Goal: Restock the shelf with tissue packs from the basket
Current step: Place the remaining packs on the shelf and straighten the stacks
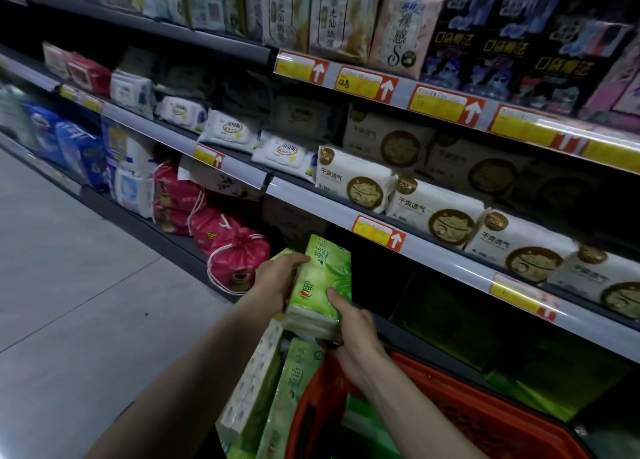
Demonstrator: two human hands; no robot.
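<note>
Grip: left hand (280, 282) curled round left side of tissue pack (320, 278), right hand (353, 323) clasping near end. Position: above basket (460, 410), long axis running near to far; open bottom shelf (450, 344) bay immediately right, nearer right hand.

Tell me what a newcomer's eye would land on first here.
The bright green tissue pack at centre, gripped between the left hand and right hand. Below it sits the red basket. Above, yellow-and-red price tags dot the shelf edges.
</note>
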